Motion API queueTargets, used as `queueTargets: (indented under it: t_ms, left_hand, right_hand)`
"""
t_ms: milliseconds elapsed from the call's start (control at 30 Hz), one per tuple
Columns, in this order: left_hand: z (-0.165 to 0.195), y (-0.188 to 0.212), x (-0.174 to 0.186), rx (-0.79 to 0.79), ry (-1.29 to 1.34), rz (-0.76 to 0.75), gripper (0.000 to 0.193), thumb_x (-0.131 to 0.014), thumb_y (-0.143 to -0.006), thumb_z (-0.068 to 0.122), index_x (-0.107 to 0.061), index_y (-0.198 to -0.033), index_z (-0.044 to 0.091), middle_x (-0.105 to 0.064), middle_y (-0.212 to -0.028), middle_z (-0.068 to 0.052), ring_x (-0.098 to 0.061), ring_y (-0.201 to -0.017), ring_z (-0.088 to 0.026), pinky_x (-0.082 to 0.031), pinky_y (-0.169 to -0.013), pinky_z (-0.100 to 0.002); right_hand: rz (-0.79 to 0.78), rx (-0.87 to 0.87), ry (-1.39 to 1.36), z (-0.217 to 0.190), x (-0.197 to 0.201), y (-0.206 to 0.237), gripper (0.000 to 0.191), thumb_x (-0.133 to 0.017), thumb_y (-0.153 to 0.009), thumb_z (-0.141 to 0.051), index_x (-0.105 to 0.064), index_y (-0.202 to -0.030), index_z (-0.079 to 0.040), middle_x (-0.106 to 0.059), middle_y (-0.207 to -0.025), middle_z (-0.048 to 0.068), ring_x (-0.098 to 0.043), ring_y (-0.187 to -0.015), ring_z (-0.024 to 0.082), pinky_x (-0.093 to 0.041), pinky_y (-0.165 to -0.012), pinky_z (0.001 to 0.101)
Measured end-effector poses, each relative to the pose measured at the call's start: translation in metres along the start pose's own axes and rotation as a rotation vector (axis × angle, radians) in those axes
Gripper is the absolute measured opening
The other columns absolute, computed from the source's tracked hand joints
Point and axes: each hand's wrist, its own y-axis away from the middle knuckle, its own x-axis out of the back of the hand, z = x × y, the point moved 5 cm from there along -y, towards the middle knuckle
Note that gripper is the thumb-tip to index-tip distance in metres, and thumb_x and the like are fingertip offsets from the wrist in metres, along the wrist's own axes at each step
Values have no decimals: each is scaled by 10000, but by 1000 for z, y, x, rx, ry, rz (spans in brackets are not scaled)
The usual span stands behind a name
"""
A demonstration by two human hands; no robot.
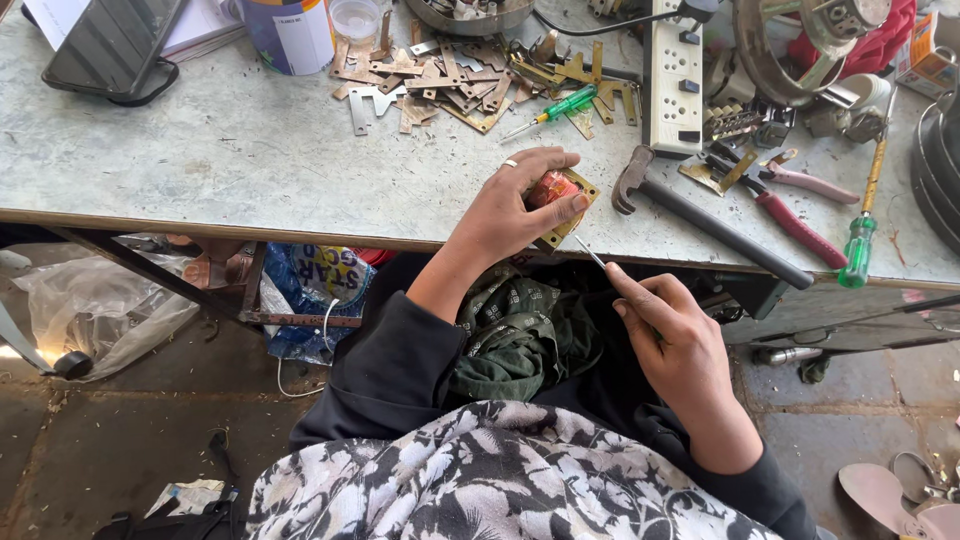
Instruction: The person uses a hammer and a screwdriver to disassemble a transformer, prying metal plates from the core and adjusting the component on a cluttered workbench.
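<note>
The left hand (515, 205) is closed around a small coil wound in red tape on a brass-coloured metal frame (560, 200), pressing it down at the near edge of the pale grey-green worktable (230, 160); the thumb lies along the frame's lower side, and a ring shows on one finger. The right hand (675, 345) sits lower, off the table edge and over the lap, pinching a thin silvery metal pin (588, 250) between thumb and forefinger; the pin's tip points up toward the coil, close to it but whether it touches cannot be told.

Just right of the coil lies a claw hammer with a dark handle (700, 220); beyond it are red-handled pliers (790, 220) and a green-handled screwdriver (860, 235) near the table's right end. Behind the left hand is a loose heap of flat brass-coloured metal strips (450, 85), with a smaller green screwdriver (555, 108) lying across them; a white power strip (675, 75) stands beside the heap.

At the far edge, a round metal bowl (470, 18) holds small metal parts, only partly in view; a small clear plastic cup (355, 18) stands next to a cylindrical can with a white label (290, 35); what the cup holds cannot be made out. A dark phone (110, 45) rests at the far left corner.
</note>
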Motion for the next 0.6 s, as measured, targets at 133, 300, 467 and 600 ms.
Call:
queueTargets:
  t_ms: [133,300,467,600]
  left_hand:
    - [-3,1,-2,5,17,1,577,-784,-878,454,-696,-1308,80,-650,-1398,-181,-606,-1343,-293,-474,-1123,-379]
    - [0,2,-3,-4,10,19,570,-788,-873,452,-708,-1294,76,-659,-1380,-177,-609,-1336,-291,-483,-1118,-386]
    - [0,1,-2,10,35,9,573,-784,-871,457,-707,-1293,78,-651,-1375,-168,-624,-1309,-283,-497,-1101,-382]
    - [-1,0,-2,12,33,-3,572,-781,-873,465,-710,-1289,79,-675,-1362,-149,-653,-1286,-267,-511,-1104,-373]
  right_hand:
    - [-28,-4,-11,-2,1,-1,417,-707,-913,-116,-701,-1320,-207,-684,-974,72,-673,-720,221,-526,-655,349]
    - [-35,-7,-36,-4,0,-3,421,-708,-909,-104,-702,-1317,-210,-688,-975,69,-681,-731,210,-529,-657,341]
    - [-20,-29,-49,-2,-3,-3,408,-707,-918,-98,-708,-1310,-211,-691,-972,63,-667,-708,193,-520,-638,331]
    - [1,-6,-55,-1,-6,-2,406,-710,-919,-91,-709,-1308,-205,-686,-968,61,-659,-707,185,-519,-640,323]
